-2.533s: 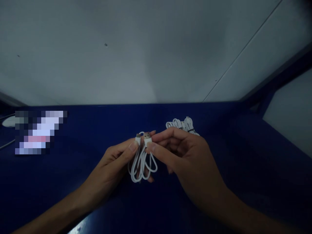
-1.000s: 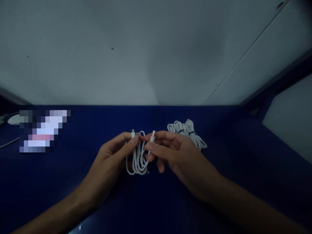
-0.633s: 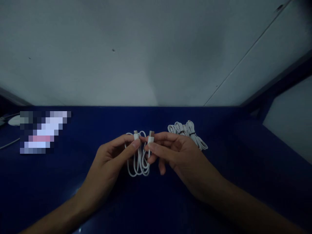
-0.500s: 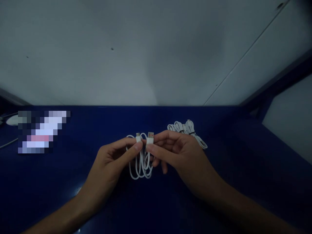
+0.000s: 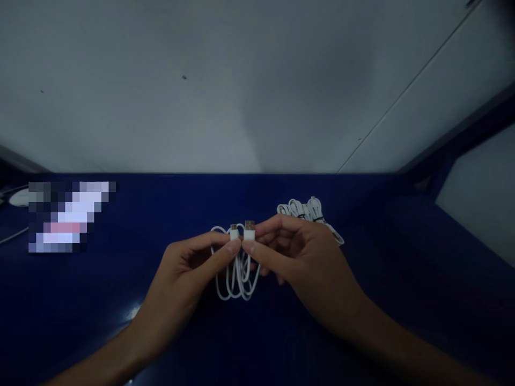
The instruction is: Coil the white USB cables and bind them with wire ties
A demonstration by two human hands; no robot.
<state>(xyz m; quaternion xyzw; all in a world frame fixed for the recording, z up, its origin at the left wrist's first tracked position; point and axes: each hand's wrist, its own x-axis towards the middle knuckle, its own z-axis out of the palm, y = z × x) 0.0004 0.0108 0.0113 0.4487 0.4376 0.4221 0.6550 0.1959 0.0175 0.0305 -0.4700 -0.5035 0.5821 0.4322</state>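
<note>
A white USB cable (image 5: 228,284) is gathered in loose loops between my two hands, over the blue tabletop. My left hand (image 5: 187,273) pinches it just below the smaller metal-tipped plug (image 5: 234,232). My right hand (image 5: 300,252) grips the larger USB plug (image 5: 250,231) between thumb and forefinger. Both plugs point away from me, side by side, with a narrow gap between them. The loops hang beneath the thumbs; some strands behind the fingers are hidden.
Several white cables bundled with dark ties (image 5: 308,209) lie just beyond my right hand, partly covered by it. At the left are a pixelated patch (image 5: 76,214) and a white object with a cord (image 5: 18,197). A pale wall (image 5: 161,118) borders the blue table (image 5: 181,203).
Both hands have shifted slightly to the right with the cable. The two plugs now stand straighter and closer together, and the loops hang a little differently.
</note>
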